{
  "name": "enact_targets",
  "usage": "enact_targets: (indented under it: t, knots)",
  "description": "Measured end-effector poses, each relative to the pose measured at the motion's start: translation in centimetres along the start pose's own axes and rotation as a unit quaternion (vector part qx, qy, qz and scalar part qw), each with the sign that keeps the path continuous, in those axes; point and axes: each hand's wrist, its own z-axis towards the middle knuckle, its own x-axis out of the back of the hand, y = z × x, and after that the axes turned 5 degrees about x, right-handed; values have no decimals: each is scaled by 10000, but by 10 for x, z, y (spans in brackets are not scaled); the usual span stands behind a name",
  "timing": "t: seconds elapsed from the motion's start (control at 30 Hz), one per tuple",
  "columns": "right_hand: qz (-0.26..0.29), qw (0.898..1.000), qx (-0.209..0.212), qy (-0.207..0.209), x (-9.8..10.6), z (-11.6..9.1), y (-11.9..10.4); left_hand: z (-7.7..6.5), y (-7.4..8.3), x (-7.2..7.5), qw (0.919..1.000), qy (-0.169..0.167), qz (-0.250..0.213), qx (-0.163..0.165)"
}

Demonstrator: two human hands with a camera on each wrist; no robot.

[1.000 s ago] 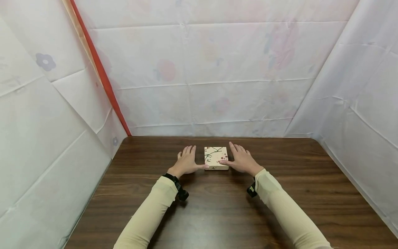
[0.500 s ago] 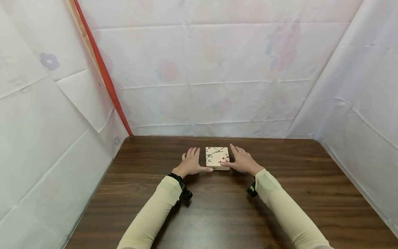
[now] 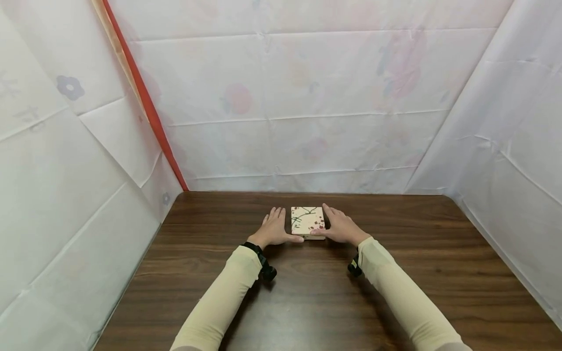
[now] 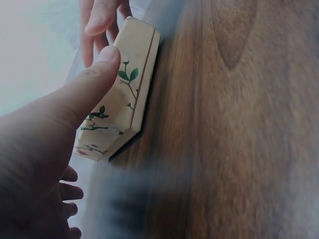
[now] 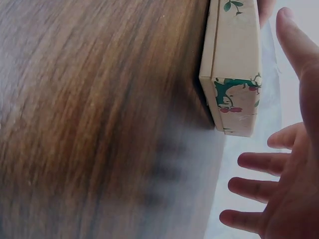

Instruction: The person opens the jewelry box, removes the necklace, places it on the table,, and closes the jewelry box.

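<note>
The box (image 3: 306,219) sits flat on the bench (image 3: 311,302), between the left hand (image 3: 274,231) and the right hand (image 3: 343,228). Both hands are spread with straight fingers, grasping nothing; whether the left thumb (image 4: 92,84) touches the box face beside it is hard to tell. A seam (image 4: 143,77) runs low on that face, below the thumb, suggesting a lid: squeezing only above it could pull the lid off its base. If one hand pushes harder, the box could slide or twist toward the other.
</note>
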Motion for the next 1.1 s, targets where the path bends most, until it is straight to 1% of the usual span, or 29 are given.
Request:
enact_targets:
  t: [0.1, 0.3, 0.47, 0.73, 0.9, 1.0, 1.1]
  knots:
    - [18, 10000, 25, -56, -2, 2, 1, 3, 1, -1, 9999, -96, 36, 8]
    - [102, 9999, 62, -114, -5, 4, 2, 2, 4, -3, 9997, -239, 43, -34]
    - [268, 9994, 168, -132, -6, 7, 3, 3, 6, -5, 9996, -267, 16, 45]
    - [451, 9983, 242, -278, -9, 10, 2, 3, 13, -7, 9996, -264, -9, 49]
    - [478, 9980, 342, -213, -11, 12, 2, 6, 14, -11, 9996, -234, 113, 119]
    - [494, 9981, 323, -204, -11, 15, 2, 8, 14, -14, 9996, -197, 130, 142]
    - [511, 9977, 402, -206, -12, 19, 1, 10, 14, -16, 9997, -125, 97, 194]
